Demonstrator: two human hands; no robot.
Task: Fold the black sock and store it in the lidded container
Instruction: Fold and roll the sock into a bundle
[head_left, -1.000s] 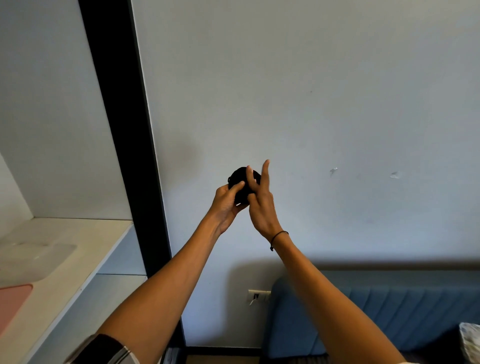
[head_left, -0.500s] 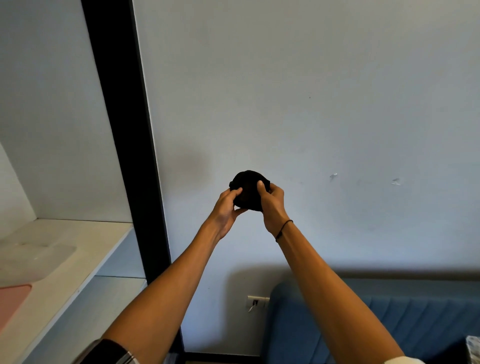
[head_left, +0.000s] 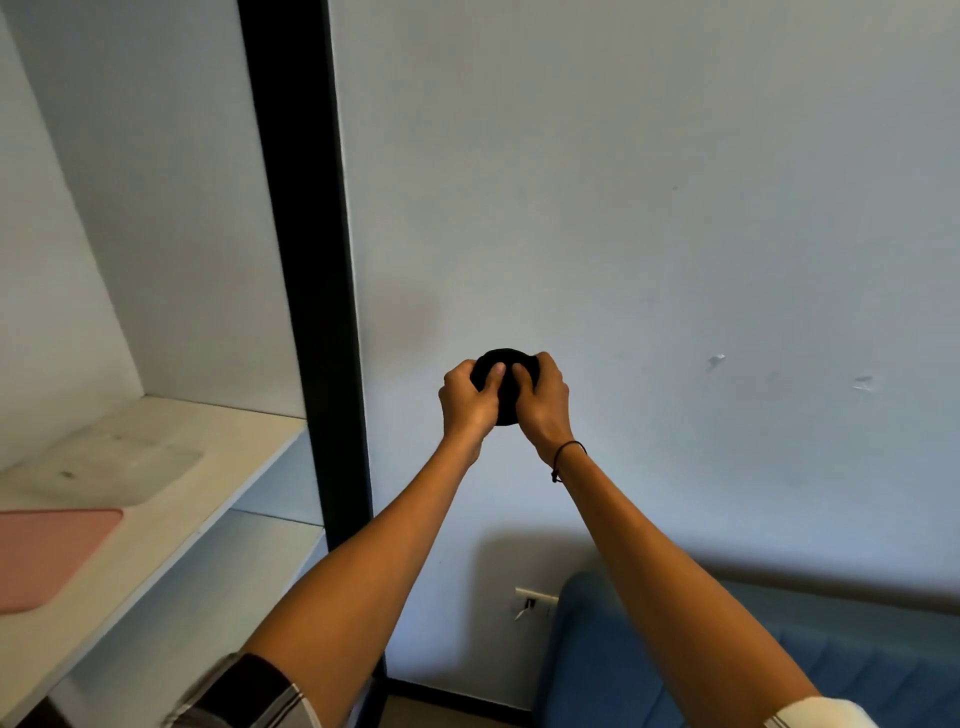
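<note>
Head view, balled black sock (head_left: 506, 387) clamped between left hand (head_left: 466, 397) and right hand (head_left: 540, 400), thumbs pressed on it, held before pale wall (head_left: 649, 208), white shelf (head_left: 171, 483) at left.

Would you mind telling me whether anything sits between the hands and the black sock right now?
Nothing visible does. The left hand and right hand both already clasp the balled-up black sock directly, in mid-air before the pale wall. No lidded container is clearly identifiable in view.

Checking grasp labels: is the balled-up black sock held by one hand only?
No, both the left hand and the right hand clasp the balled-up black fabric sock between them in mid-air.
</note>
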